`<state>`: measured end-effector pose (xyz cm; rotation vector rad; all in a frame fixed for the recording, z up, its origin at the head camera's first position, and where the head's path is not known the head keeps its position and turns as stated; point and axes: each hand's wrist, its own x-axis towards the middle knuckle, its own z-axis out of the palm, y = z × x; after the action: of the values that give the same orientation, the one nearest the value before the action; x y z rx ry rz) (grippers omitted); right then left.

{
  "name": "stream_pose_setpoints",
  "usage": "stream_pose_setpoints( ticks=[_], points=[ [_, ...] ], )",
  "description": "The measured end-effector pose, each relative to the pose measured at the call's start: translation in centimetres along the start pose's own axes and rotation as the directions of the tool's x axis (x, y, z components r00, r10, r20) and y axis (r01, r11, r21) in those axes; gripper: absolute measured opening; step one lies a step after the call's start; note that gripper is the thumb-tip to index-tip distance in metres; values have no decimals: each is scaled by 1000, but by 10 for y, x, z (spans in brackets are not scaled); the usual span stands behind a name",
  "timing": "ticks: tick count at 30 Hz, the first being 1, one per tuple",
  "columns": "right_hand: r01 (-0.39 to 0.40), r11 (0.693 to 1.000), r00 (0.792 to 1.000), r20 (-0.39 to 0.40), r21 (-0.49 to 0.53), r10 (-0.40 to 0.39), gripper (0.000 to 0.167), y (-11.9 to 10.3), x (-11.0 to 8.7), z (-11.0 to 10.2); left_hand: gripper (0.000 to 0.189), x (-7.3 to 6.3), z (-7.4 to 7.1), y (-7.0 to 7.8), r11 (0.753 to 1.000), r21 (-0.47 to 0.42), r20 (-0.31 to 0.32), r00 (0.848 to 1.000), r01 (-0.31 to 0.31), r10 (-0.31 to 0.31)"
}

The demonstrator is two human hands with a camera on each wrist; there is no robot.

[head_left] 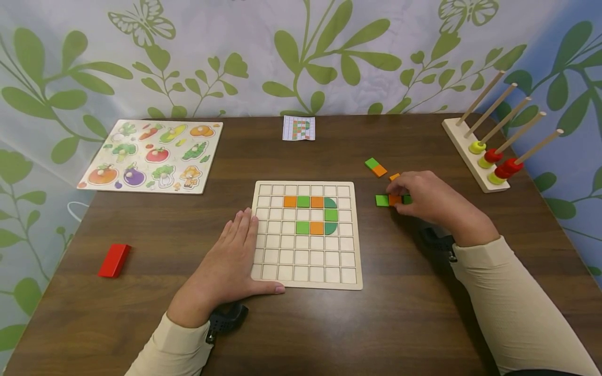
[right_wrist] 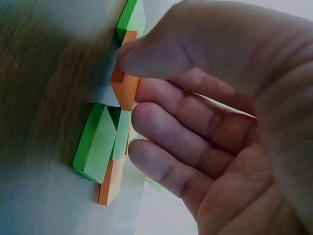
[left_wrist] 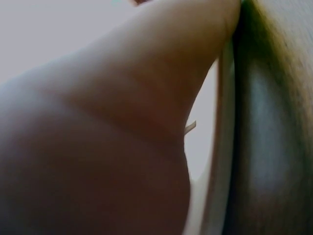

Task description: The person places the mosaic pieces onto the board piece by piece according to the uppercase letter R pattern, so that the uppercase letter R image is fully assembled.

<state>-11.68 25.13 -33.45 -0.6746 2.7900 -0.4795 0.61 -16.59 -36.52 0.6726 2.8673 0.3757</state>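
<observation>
A pale wooden grid board (head_left: 308, 274) lies mid-table, with orange squares, green squares and dark green rounded pieces (head_left: 331, 228) forming a bracket shape on it. Along its left edge rests my left hand (head_left: 230, 261), fingers straight and the thumb out by the lower left corner. To the right of the board, my right hand (head_left: 430, 201) pinches an orange square tile (right_wrist: 128, 90) between thumb and fingers. A green tile (head_left: 382, 200) lies just left of that one. More green (right_wrist: 93, 147) and orange tiles (right_wrist: 111, 181) show near the fingertips in the right wrist view.
A green and orange tile pair (head_left: 375, 167) lies beyond the right hand. At the back sit a small printed pattern card (head_left: 298, 137), a vegetable puzzle board (head_left: 181, 172) at left and a peg stand with rings (head_left: 475, 159) at right. A red block (head_left: 114, 260) lies left.
</observation>
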Motion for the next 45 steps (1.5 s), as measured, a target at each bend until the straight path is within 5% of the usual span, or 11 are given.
stream_pose_setpoints(
  ticks=[23, 45],
  points=[
    [52, 998, 999, -12, -28, -52, 33, -22, 4, 2, 147, 0, 0, 0, 1000, -10, -5, 1000, -1, 1],
    [251, 968, 967, -48, 6, -251, 25, -72, 32, 16, 147, 0, 0, 0, 1000, -8, -2, 1000, -1, 1]
  ],
)
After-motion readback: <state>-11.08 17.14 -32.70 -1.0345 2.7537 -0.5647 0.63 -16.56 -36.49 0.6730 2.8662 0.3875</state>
